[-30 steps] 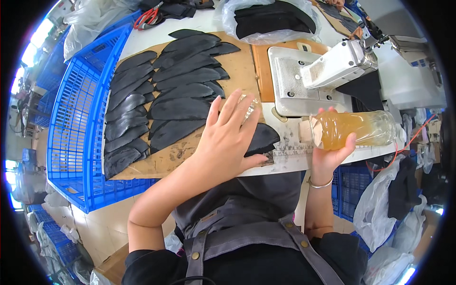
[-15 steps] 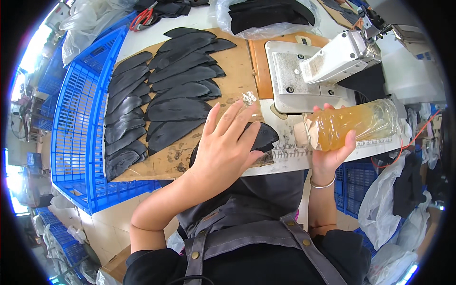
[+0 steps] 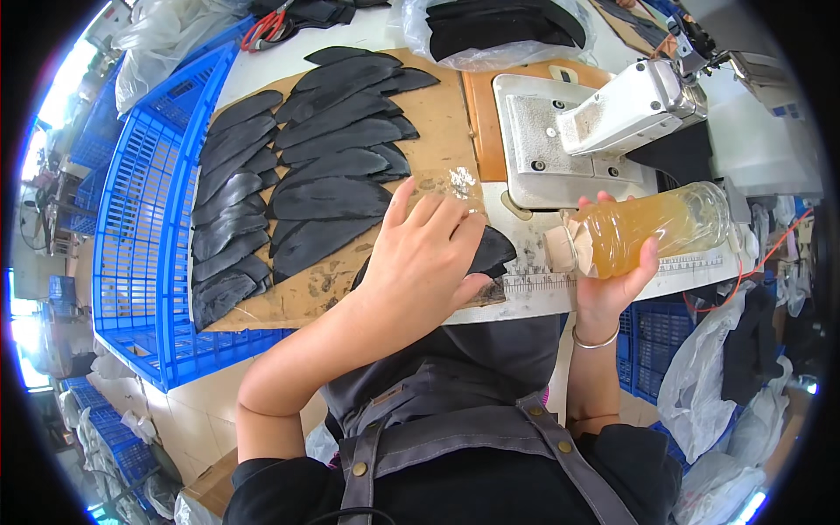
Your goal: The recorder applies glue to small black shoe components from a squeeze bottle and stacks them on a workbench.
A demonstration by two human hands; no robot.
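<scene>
My right hand grips a clear bottle of cloudy amber liquid. The bottle lies nearly level above the ruler, its neck, wrapped in tan paper, facing left. Over a curved black piece at the board's near right corner is my left hand, open, with bent fingers and the thumb apart. Its fingertips are partly hidden, so contact with the piece is unclear. Several similar black pieces overlap in two columns on the brown board. Beyond my left fingers is a shiny whitish patch.
A blue crate stands against the board's left side. At the right rises a white sewing machine. A ruler strip runs along the front edge. At the back are red-handled scissors and a plastic bag with black pieces.
My left fingers have curled and drawn closer together over the black piece. The bottle has shifted slightly, showing more of its wrapped neck, still in my right hand.
</scene>
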